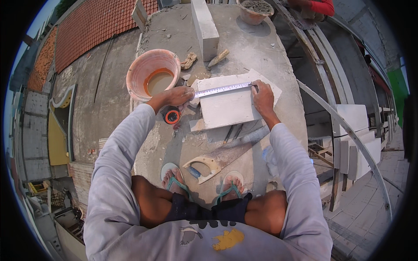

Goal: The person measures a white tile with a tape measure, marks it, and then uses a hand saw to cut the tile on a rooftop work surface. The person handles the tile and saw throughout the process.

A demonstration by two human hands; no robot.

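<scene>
A white lightweight block (228, 106) lies in front of me, with a measuring tape (220, 89) stretched across its top. My left hand (178, 95) is closed on the tape at the block's left. My right hand (262, 96) pinches the tape near its metal end at the right. Below my left hand is a round orange-and-black object (172, 115); whether it joins the tape I cannot tell. A handsaw (202, 168) lies between my feet and the block. A pink bucket (143, 65) with murky liquid stands at the upper left of the block.
Behind are a long white block (204, 30), a trowel-like tool (218, 58), a crumpled glove-like item (188, 61) and a mortar bucket (254, 13). Planks (322, 56), a curved strip (357, 139) and stacked blocks line the slab's right edge, beside a drop. A red-sleeved person (318, 8) is top right.
</scene>
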